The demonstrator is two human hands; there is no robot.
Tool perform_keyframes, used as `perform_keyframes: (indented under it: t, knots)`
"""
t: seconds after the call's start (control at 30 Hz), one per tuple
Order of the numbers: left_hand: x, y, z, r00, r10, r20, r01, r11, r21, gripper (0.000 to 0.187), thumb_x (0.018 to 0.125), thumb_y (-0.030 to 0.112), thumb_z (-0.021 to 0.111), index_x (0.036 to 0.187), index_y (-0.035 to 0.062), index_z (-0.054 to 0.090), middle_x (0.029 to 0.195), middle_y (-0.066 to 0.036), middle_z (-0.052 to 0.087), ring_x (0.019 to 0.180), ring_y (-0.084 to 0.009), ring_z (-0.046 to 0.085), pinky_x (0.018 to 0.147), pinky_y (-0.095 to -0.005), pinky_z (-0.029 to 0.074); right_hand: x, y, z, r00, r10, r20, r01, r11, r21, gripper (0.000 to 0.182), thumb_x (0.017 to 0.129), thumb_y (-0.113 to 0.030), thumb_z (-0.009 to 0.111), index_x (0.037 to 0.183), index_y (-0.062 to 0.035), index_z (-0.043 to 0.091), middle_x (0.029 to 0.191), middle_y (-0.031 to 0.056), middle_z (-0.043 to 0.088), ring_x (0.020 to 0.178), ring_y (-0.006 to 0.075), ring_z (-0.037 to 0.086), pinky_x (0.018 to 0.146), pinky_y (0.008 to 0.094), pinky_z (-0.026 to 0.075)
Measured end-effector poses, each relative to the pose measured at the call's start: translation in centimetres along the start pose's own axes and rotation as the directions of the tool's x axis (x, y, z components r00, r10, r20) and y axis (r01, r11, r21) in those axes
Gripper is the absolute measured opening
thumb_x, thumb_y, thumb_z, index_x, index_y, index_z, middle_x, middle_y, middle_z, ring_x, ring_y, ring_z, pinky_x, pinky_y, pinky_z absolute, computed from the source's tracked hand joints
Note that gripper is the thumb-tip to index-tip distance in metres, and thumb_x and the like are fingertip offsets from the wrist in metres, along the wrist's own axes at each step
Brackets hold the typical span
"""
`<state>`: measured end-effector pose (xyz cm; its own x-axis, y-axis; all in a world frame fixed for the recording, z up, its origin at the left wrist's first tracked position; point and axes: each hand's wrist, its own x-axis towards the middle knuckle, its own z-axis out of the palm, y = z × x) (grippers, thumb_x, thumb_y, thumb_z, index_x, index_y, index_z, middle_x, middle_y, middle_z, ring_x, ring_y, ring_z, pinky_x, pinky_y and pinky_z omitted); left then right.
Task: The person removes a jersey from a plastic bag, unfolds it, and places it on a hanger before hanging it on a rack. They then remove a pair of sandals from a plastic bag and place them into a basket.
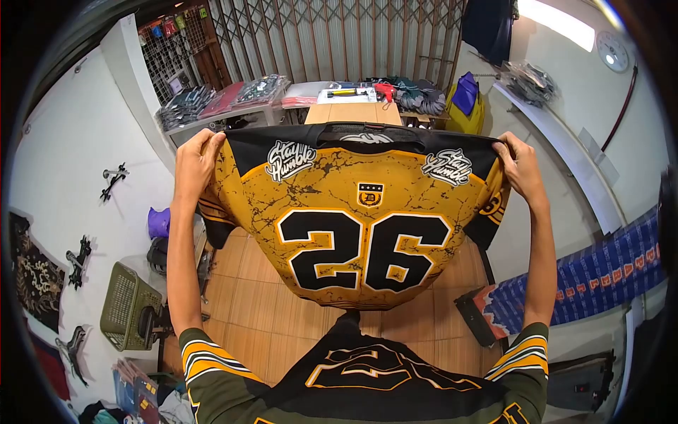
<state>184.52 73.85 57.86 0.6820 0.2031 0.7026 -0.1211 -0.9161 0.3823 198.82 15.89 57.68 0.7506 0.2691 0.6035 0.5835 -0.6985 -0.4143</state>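
Nearest cam: person's own torso in a dark top [367,378] w/ yellow-outlined print, sleeves striped olive/yellow/white. Both arms stretched fwd and up.

Left hand [196,159] closed tight, fingers curled over the left shoulder edge of a jersey [353,226]. Right hand [519,168] also closed, pinching the right shoulder edge. Jersey held up in the air between both hands, spread flat facing cam, hanging down in front of the wooden table [254,297]; can't tell if the hem touches it. Jersey is yellow w/ black crackle pattern, black yoke and collar, big black "26" outlined white, small badge above the number, "Stay Humble" script patch near each shoulder.

Left of the arms, lower: olive plastic basket [127,304] tilted by the white wall, purple item [159,222] above it. Right side: blue printed fabric [593,279] draped off a surface.

Far end: 2nd wood table [352,112] w/ packaged goods and tools on it, stacks of bagged garments [226,99] to its left, yellow-purple bag [466,102] on the right. Behind all: folding metal gate [339,35]. Wall clock [611,51] upper right.
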Motion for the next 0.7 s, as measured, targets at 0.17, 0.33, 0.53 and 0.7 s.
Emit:
perform_keyframes:
  t: [0.17, 0.33, 0.53, 0.7]
  knots:
    - [3.1, -3.8, 4.4, 0.996, 0.052, -0.066, -0.05, 0.998, 0.026, 0.033, 0.102, 0.029, 0.066, 0.091, -0.0018, 0.063, 0.075, -0.021, 0.058, 0.067, -0.0391, 0.052, 0.064, -0.0412, 0.046, 4.1, 3.4, 4.1, 0.996, -0.086, -0.023, 0.087, 0.996, 0.026, 0.022, 0.1, -0.017, 0.066, 0.105, 0.0044, 0.065, 0.079, 0.0181, 0.064, 0.068, 0.0203, 0.056, 0.068, 0.0351, 0.048]
    - [8.7, -8.7, 9.7, 0.997, 0.062, -0.036, -0.059, 0.994, 0.088, 0.031, 0.102, 0.032, 0.064, 0.094, 0.0016, 0.066, 0.084, -0.023, 0.065, 0.082, -0.0454, 0.063, 0.07, -0.0465, 0.049, 10.1, 5.9, 9.0, 1.0, 0.001, 0.028, -0.002, 0.999, 0.041, 0.022, 0.1, -0.017, 0.066, 0.105, 0.0042, 0.067, 0.084, 0.0183, 0.069, 0.072, 0.0224, 0.062, 0.072, 0.0357, 0.051]
    - [17.6, -15.4, 21.1, 0.998, 0.048, 0.04, -0.053, 0.991, 0.126, 0.03, 0.101, 0.034, 0.064, 0.098, 0.005, 0.07, 0.09, -0.021, 0.071, 0.088, -0.0449, 0.068, 0.075, -0.0507, 0.053, 19.9, 13.2, 18.9, 1.0, 0.001, 0.018, -0.001, 1.0, 0.01, 0.02, 0.099, -0.016, 0.063, 0.104, 0.0029, 0.067, 0.091, 0.0224, 0.07, 0.082, 0.0339, 0.069, 0.078, 0.0398, 0.053]
    - [19.1, -22.0, 33.3, 0.993, -0.02, 0.114, 0.01, 0.996, 0.094, 0.033, 0.102, 0.035, 0.062, 0.096, 0.0032, 0.067, 0.088, -0.023, 0.069, 0.088, -0.0461, 0.066, 0.074, -0.0514, 0.05, 22.4, 19.6, 29.9, 0.994, 0.095, -0.05, -0.098, 0.993, -0.07, 0.017, 0.099, -0.017, 0.063, 0.104, -0.0012, 0.068, 0.099, 0.0251, 0.071, 0.094, 0.0436, 0.068, 0.085, 0.0465, 0.054]
